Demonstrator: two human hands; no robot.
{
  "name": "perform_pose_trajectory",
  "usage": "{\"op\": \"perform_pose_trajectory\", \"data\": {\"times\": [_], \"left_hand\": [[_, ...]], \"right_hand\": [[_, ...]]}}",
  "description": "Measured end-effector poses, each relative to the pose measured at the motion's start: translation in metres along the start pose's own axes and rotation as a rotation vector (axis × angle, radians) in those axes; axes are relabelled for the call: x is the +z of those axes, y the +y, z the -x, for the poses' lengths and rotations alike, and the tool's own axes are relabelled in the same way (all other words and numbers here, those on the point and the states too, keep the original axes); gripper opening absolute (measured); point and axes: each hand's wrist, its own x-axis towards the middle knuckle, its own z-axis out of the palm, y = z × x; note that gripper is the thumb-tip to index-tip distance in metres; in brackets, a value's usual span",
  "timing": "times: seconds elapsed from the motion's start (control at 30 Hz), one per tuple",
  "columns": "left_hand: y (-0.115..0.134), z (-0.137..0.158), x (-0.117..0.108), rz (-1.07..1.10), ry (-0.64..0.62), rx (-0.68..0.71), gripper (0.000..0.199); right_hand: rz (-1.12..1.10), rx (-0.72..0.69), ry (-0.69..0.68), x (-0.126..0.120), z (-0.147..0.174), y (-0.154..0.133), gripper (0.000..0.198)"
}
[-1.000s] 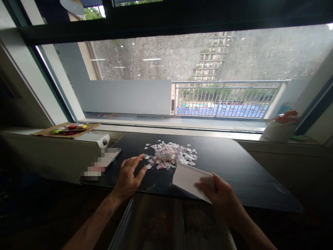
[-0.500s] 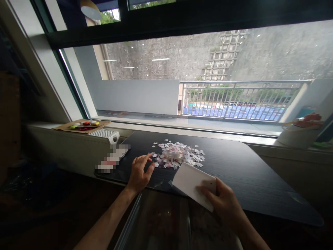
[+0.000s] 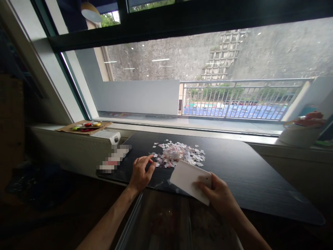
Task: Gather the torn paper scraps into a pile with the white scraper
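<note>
A heap of small cut paper pieces (image 3: 179, 152), mostly white with some pinkish ones, lies on the black tabletop (image 3: 234, 173). At the heap's left edge is my left hand (image 3: 142, 172), its fingers and thumb apart and nothing held. My right hand (image 3: 217, 187) grips a flat white scraper (image 3: 188, 178) with a small hole near the held end. The scraper slants over the table's front edge, its far side close to the near side of the heap. Below that edge stands a clear plastic bin (image 3: 166, 222), its contents too dark to make out.
A pixelated flat object (image 3: 114, 161) lies at the table's left end. Beyond it, a cardboard sheet (image 3: 101, 129) with colourful small items rests on the ledge by a white box-like unit (image 3: 111, 136). A large window (image 3: 208, 62) closes off the back.
My right hand and the scraper have shifted slightly left and away from me, toward the heap. A few loose scraps now show at the table's front edge. My left hand has barely moved.
</note>
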Motion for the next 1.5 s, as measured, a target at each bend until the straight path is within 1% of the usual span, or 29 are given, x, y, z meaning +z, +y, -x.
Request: {"op": "perform_pose_trajectory", "data": {"times": [0.13, 0.27, 0.37, 0.43, 0.53, 0.63, 0.73, 0.9, 1.1, 1.13, 1.2, 1.3, 1.4, 1.5], "left_hand": [[0.001, 0.000, -0.001, -0.005, -0.006, -0.004, 0.033], [0.001, 0.000, -0.001, -0.003, -0.016, -0.003, 0.034], [0.002, 0.000, -0.001, -0.002, -0.018, -0.003, 0.034], [0.002, 0.000, -0.001, -0.004, -0.015, -0.005, 0.034], [0.002, 0.000, -0.001, -0.006, -0.011, -0.006, 0.034], [0.003, 0.000, -0.001, -0.007, -0.014, -0.002, 0.034], [0.002, 0.000, -0.001, -0.009, -0.018, -0.001, 0.034], [0.002, 0.000, -0.002, -0.011, -0.019, -0.001, 0.033], [0.003, 0.000, -0.001, -0.009, -0.016, 0.001, 0.034], [0.003, 0.000, -0.001, -0.010, -0.015, 0.001, 0.033], [0.003, 0.000, 0.000, -0.010, -0.015, 0.002, 0.033], [0.003, 0.000, 0.000, -0.009, -0.014, 0.003, 0.031], [0.002, 0.001, 0.001, -0.007, -0.014, 0.002, 0.031], [0.002, 0.001, 0.000, -0.008, -0.016, 0.001, 0.031]], "right_hand": [[-0.025, -0.026, -0.034, 0.004, -0.023, -0.002, 0.021], [-0.058, 0.033, -0.145, 0.006, -0.035, -0.001, 0.020], [-0.104, 0.065, -0.225, 0.004, -0.034, -0.001, 0.020], [-0.133, 0.077, -0.246, -0.001, -0.032, 0.000, 0.022], [-0.132, 0.086, -0.178, -0.013, -0.029, 0.004, 0.026], [-0.119, 0.089, -0.124, -0.018, -0.027, 0.010, 0.026], [-0.109, 0.080, -0.143, -0.015, -0.026, 0.011, 0.024], [-0.088, 0.088, -0.189, -0.003, -0.025, 0.006, 0.022], [-0.126, 0.092, -0.338, 0.007, -0.017, -0.003, 0.023], [-0.122, 0.080, -0.328, 0.006, -0.015, -0.004, 0.023], [-0.094, 0.048, -0.261, 0.000, -0.014, -0.007, 0.024], [-0.046, 0.038, -0.162, -0.015, -0.015, -0.010, 0.026], [-0.041, 0.072, -0.122, -0.029, -0.018, -0.009, 0.024], [-0.053, 0.096, -0.124, -0.032, -0.019, -0.004, 0.023]]}}
